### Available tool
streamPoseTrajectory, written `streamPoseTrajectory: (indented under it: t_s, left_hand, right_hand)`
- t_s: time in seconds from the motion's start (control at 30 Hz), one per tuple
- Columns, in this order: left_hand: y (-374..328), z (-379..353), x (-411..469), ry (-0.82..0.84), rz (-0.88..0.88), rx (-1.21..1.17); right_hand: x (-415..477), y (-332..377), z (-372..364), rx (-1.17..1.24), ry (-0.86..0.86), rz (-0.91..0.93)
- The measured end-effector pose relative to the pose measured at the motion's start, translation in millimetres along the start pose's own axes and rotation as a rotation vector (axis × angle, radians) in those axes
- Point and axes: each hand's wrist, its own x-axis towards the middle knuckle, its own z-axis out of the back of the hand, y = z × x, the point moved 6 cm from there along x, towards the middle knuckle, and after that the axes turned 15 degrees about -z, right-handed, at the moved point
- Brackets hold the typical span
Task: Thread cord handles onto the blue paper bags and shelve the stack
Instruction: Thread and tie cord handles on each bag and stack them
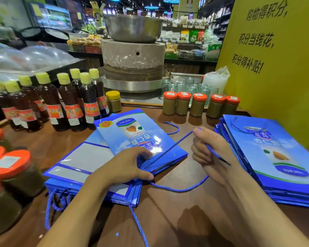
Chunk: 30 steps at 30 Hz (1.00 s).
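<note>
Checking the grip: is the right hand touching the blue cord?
Touching. The head view shows the right hand pinching the blue cord, which runs through its fingers.

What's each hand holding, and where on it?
Left hand grips the top blue bag at its near punched edge. Right hand pinches the blue cord close to its dark tipped end.

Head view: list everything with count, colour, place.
top bag: one, blue, on left stack
left stack: one, blue, centre-left
right stack: one, blue, right side
cord: one, blue, across top bag
oil bottles: about eight, dark, yellow caps, back left
orange-lidded jars: five behind bags, more far left
yellow-lidded jar: one, beside bottles
glass jars: several, clear, behind them
millstone: one, grey, back centre
sign: one, yellow, right
left hand: grips top bag
right hand: pinches cord
</note>
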Motion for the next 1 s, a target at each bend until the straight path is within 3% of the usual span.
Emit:
streamPoseTrajectory:
  t_s: [0.27, 0.5, 0.8, 1.0]
  left_hand:
    - [-7, 11, -7, 0.020, 0.048, 0.051]
    - [-44, -22, 12, -0.004, -0.105, 0.565]
    - [-41, -40, 42, -0.004, -0.035, 0.637]
    - [-41, -31, 31, -0.046, -0.036, 0.611]
  right_hand:
    - [25, -19, 59, 0.047, -0.142, -0.044]
    - [32, -46, 52, 0.028, -0.124, -0.111]
    - [38, -54, 73, -0.175, -0.294, -0.064]
    - [36, -57, 68, -0.271, -0.264, -0.027]
